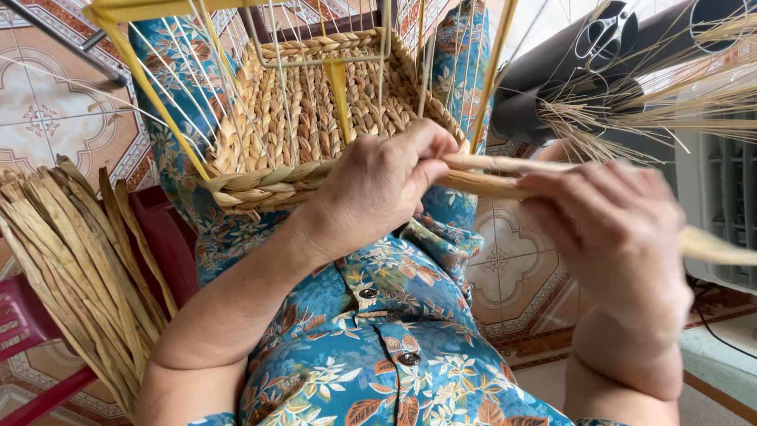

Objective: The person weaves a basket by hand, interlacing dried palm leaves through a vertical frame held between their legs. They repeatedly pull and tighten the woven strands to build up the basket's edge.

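Looking down now at a half-woven basket [315, 118] sitting in the person's lap, propped against the blue flowered clothing [378, 347]. The left hand [378, 185] is closing its fingers and thumb around a pale straw strand [505, 175] right at the basket's near rim, knuckles pressing against the braided edge. The right hand [611, 229] is gripping the same strand further out, fingers curling over it, and the strand's flat end is sticking out past that hand towards the right edge. The right hand is blurring a little. Thin wire uprights and yellow frame bars [142, 79] are rising from the basket's walls all the way round. On the left, a thick bundle of dried straw [75, 260] is lying across a red plastic chair [31, 331]. Up in the top right, loose fine stalks [631, 110] are fanning out in front of some dark pipes [568, 71]. Patterned floor tiles [47, 118] are showing underneath.
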